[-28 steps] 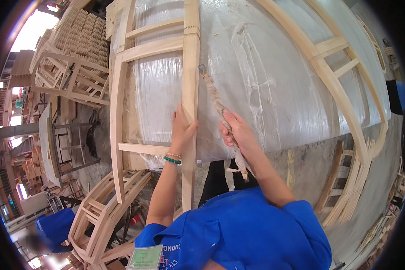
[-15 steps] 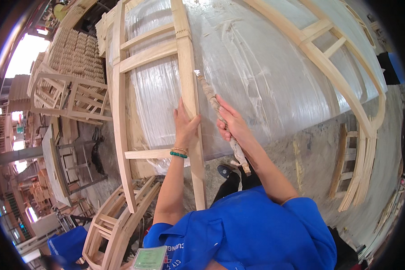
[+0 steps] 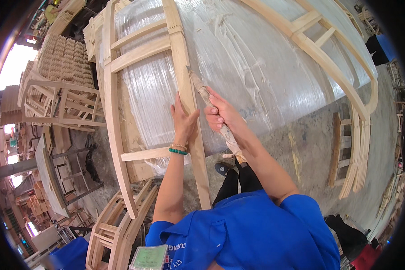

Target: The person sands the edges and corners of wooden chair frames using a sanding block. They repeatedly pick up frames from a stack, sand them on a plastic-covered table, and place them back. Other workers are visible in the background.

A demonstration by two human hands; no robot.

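Note:
A pale wooden chair-back frame [image 3: 114, 99], with two long legs and cross rails, lies on a plastic-covered table. My left hand [image 3: 183, 123] straddles its right leg just above the lowest rail, thumb at one edge and fingers at the other. Closed around a long cloth-wrapped blade tool [image 3: 201, 85] is my right hand [image 3: 222, 115]. The tool's narrow dark tip is at the outer edge of that leg; whether it touches the wood is hard to tell. Its wrapped rear end reaches back under my right forearm.
Clear plastic sheeting [image 3: 238, 67] covers the table, and another curved wooden frame [image 3: 319, 51] lies on its right side. More frames [image 3: 121, 225] stand at lower left, others [image 3: 357, 153] lean at right. Stacked wooden parts [image 3: 67, 56] rise at far left.
The tool's tip has come against or close to the frame's leg, its bright glint now a dark point. My right hand has shifted slightly left and up. My left hand stays on the leg.

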